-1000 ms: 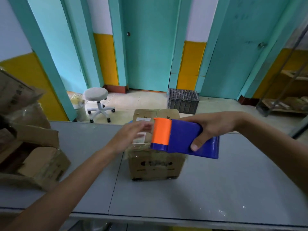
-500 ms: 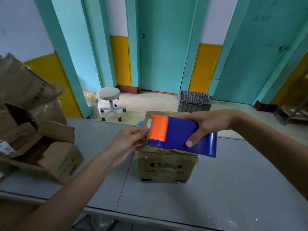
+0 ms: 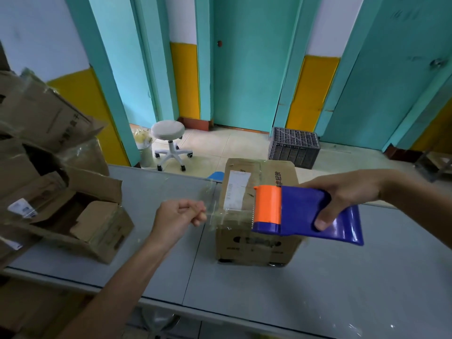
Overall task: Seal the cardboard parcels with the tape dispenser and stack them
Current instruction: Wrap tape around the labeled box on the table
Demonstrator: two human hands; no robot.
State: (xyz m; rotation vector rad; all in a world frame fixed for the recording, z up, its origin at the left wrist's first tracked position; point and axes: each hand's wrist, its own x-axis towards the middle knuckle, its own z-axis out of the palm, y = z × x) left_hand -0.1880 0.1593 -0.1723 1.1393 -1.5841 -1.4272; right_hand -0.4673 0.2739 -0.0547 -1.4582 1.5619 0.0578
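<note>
Our left hand pinches the tape by its free end, fingers curled. Our right hand grips the dispenser above the box, which stands mid-surface. The tape looks thin, sticky and quick to fold, so we'd hold it taut.

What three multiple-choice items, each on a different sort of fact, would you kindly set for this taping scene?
1. Where does the parcel stand? A on a stool; B on the grey table; C on the floor.
2. What colour is the front of the tape dispenser? A orange; B green; C white.
3. What is the left hand doing? A lying flat on the table; B gripping the parcel; C pinching clear tape drawn from the dispenser.

Answers: B, the parcel's base rests on the tabletop; A, an orange cap sits ahead of the blue handle held by the right hand; C, its fingertips close on the stretched strip.
</note>
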